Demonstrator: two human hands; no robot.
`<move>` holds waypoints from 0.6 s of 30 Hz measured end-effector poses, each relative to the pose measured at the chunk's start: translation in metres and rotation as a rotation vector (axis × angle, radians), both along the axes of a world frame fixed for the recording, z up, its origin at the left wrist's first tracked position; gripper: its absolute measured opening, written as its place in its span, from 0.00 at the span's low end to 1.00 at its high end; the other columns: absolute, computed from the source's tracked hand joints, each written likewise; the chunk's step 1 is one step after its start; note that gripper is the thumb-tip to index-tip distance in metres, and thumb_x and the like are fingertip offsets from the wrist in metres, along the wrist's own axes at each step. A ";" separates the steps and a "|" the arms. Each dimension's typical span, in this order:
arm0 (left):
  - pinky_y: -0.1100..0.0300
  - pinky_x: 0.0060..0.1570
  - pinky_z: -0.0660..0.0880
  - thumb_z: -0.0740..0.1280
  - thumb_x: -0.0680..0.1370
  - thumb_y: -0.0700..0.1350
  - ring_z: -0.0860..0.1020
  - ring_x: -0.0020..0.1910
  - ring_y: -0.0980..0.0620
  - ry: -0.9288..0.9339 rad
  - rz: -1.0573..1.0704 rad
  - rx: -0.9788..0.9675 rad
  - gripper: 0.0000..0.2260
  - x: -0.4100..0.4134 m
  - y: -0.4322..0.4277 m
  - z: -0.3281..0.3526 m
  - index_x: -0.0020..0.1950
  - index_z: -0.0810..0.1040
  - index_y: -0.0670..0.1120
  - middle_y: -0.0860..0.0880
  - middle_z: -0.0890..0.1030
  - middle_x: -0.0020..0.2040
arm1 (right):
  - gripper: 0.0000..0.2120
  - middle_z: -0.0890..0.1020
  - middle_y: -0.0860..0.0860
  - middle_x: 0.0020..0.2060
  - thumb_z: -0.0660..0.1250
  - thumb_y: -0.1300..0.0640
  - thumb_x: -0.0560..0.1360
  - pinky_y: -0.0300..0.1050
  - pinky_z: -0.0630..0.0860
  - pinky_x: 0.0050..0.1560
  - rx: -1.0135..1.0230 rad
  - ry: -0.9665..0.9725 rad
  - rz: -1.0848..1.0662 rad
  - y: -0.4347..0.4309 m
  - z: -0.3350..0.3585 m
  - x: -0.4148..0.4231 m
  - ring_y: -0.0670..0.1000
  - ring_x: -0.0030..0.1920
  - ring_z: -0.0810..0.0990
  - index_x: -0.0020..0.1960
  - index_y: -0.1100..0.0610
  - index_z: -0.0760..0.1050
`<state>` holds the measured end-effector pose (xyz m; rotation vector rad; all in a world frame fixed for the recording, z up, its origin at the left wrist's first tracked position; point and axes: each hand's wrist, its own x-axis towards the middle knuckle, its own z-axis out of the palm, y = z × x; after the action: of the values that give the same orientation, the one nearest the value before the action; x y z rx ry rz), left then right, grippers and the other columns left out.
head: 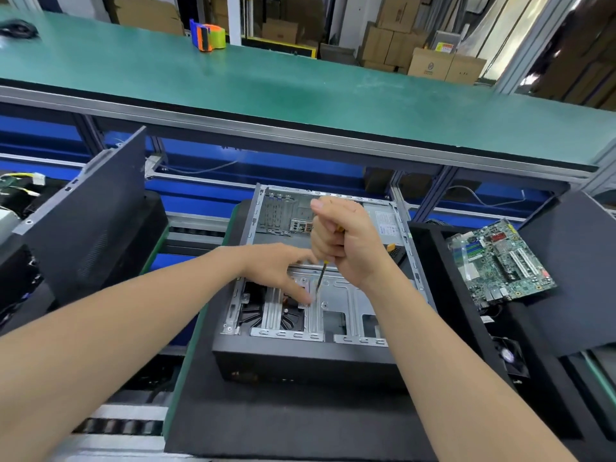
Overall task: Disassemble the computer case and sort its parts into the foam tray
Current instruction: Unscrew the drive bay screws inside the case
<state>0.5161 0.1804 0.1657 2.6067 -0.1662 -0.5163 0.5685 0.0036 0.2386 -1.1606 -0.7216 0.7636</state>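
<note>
1 computer case [301, 358] lies open side up on a black foam mat [283, 415] right in front of me, its metal drive cage [338, 303] toward me and the power supply [386, 225] in its far right corner. My right hand [346, 243] is a fist round the yellow handle of a screwdriver [321, 278], thumb pointing up, so the shaft slants down and left onto the drive cage. My left hand [278, 271] reaches in from the left, forearm stretched over the case's near left corner, fingers straight. Its index fingertip presses the cage just beside the screwdriver's tip, and it holds nothing that I can see. Right of the case stands the black foam tray [440, 278], with 1 green motherboard [500, 261] lying tilted in it and a small fan [507, 356] nearer me. To the left a dark side panel [90, 228] leans upright. Beyond runs a long green bench [300, 95] with an orange and yellow tape dispenser [208, 38] on it.
</note>
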 end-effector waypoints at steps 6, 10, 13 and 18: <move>0.46 0.71 0.68 0.72 0.65 0.75 0.69 0.72 0.54 0.040 0.047 0.027 0.44 -0.007 -0.002 0.002 0.77 0.61 0.63 0.60 0.70 0.75 | 0.22 0.59 0.49 0.23 0.71 0.51 0.76 0.41 0.59 0.26 -0.003 0.021 -0.075 0.000 0.000 0.000 0.51 0.22 0.56 0.32 0.53 0.61; 0.52 0.75 0.61 0.74 0.69 0.69 0.64 0.75 0.58 0.152 0.011 -0.082 0.41 -0.002 0.001 0.005 0.77 0.59 0.66 0.62 0.64 0.78 | 0.21 0.58 0.49 0.23 0.70 0.51 0.76 0.44 0.54 0.27 -0.007 0.033 -0.085 0.003 -0.003 -0.010 0.51 0.23 0.54 0.33 0.54 0.61; 0.60 0.70 0.60 0.75 0.73 0.61 0.65 0.70 0.62 0.180 0.012 -0.163 0.34 0.004 0.003 0.004 0.73 0.62 0.72 0.68 0.68 0.70 | 0.20 0.58 0.50 0.24 0.68 0.55 0.78 0.48 0.50 0.29 -0.018 0.030 -0.115 0.005 -0.007 -0.017 0.50 0.24 0.54 0.33 0.55 0.61; 0.43 0.69 0.70 0.72 0.70 0.58 0.78 0.57 0.51 0.194 0.147 -0.232 0.07 0.023 -0.009 -0.002 0.46 0.81 0.70 0.55 0.81 0.55 | 0.21 0.57 0.51 0.24 0.67 0.55 0.78 0.47 0.51 0.28 -0.012 0.037 -0.160 0.006 -0.010 -0.022 0.50 0.24 0.53 0.33 0.55 0.61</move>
<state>0.5390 0.1714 0.1638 2.3078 0.0285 -0.6513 0.5469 0.0093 0.2287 -1.1966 -0.5860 0.6539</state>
